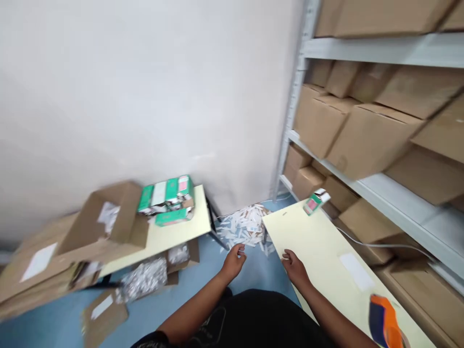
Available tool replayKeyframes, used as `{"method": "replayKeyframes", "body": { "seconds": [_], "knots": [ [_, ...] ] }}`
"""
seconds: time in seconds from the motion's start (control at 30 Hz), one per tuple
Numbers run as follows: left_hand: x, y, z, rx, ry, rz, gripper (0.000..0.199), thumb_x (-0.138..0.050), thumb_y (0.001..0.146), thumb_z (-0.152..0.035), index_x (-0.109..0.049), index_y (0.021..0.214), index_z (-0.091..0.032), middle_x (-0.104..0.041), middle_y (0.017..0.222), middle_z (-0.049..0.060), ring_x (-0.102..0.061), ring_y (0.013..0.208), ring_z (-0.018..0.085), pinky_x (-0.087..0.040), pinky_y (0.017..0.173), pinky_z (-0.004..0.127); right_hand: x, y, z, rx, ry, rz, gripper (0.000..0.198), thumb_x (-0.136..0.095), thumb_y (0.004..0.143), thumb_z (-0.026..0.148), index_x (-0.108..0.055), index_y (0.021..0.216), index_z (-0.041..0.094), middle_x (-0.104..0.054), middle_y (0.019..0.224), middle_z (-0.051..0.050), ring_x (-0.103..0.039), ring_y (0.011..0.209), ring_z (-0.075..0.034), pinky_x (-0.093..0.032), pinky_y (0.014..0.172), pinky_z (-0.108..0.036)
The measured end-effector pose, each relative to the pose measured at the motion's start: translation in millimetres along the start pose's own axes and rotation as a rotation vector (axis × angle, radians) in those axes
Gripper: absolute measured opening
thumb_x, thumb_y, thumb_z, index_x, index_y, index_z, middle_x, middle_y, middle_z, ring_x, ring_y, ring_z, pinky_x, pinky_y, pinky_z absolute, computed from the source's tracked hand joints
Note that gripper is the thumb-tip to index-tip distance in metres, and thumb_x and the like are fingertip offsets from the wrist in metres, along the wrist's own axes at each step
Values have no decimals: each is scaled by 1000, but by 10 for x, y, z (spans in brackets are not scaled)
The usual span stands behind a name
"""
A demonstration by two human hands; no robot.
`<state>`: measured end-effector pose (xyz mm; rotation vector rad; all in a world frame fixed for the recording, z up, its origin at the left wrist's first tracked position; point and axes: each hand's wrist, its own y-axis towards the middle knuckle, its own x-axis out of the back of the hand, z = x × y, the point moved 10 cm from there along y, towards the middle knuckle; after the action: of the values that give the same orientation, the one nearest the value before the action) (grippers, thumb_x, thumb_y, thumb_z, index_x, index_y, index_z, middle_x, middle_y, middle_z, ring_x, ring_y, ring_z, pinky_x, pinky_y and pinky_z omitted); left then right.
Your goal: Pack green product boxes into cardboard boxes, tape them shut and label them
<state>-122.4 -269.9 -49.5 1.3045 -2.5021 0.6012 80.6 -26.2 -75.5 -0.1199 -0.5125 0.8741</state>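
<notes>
My left hand is held out in front of my body, above the blue floor, its fingers loosely curled and a small gap at the thumb. It shows no object. Near the left edge of the right-hand table is my right hand, also half curled with nothing visible in it. Whether it touches the tabletop I cannot tell. At that table's far end stands a small green-and-white carton with its flap up. An orange and dark blue tape dispenser is at the near right, partly blurred.
On the left table are several green boxes and an open cardboard box. Paper strips litter the floor by the wall. Silvery wrapped bundles sit below the left table. Shelving with cartons lines the right.
</notes>
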Motion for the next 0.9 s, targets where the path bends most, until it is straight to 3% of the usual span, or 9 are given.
{"method": "replayKeyframes", "body": {
  "seconds": [0.13, 0.27, 0.47, 0.63, 0.77, 0.9],
  "knots": [
    [769, -452, 301, 40, -96, -187, 33, -65, 78, -23, -67, 111, -21, -71, 111, 7, -71, 93, 21, -54, 97, 40, -660, 67, 434, 110, -63, 153, 51, -60, 79, 51, -68, 122, 25, -78, 117, -11, -75, 111, -30, -57, 98, -43],
    [1578, -994, 750, 75, -147, -334, 31, -65, 78, -21, -67, 109, -22, -71, 111, 7, -70, 97, 22, -55, 97, 40, -1509, -66, 815, 208, -102, 268, 50, -61, 78, 53, -70, 117, 23, -79, 114, -12, -75, 111, -34, -57, 99, -47],
    [2766, -1727, 1516, 153, -208, -465, 32, -66, 78, -20, -68, 110, -21, -72, 113, 7, -70, 95, 21, -55, 95, 40, -2930, -630, 1340, 311, -164, 400, 49, -61, 79, 55, -72, 114, 23, -80, 112, -12, -74, 112, -33, -57, 99, -48],
    [3725, -2231, 1998, 191, -233, -577, 34, -67, 78, -23, -68, 112, -20, -73, 113, 9, -71, 95, 23, -55, 94, 41, -4099, -1112, 1859, 360, -159, 529, 47, -63, 80, 55, -71, 112, 23, -79, 114, -12, -73, 114, -34, -56, 104, -50],
    [4368, -2627, 2316, 231, -274, -694, 34, -66, 79, -23, -67, 113, -20, -73, 113, 8, -71, 97, 23, -54, 94, 40, -4931, -1415, 2311, 403, -129, 642, 47, -64, 81, 55, -71, 115, 22, -79, 114, -11, -73, 113, -33, -56, 104, -51],
    [4869, -2962, 2641, 268, -308, -811, 33, -65, 82, -24, -66, 114, -19, -73, 115, 8, -71, 96, 22, -54, 95, 40, -5717, -1653, 2674, 440, -102, 788, 45, -66, 83, 54, -71, 113, 22, -79, 112, -11, -73, 113, -33, -56, 103, -51]
  ]
}}
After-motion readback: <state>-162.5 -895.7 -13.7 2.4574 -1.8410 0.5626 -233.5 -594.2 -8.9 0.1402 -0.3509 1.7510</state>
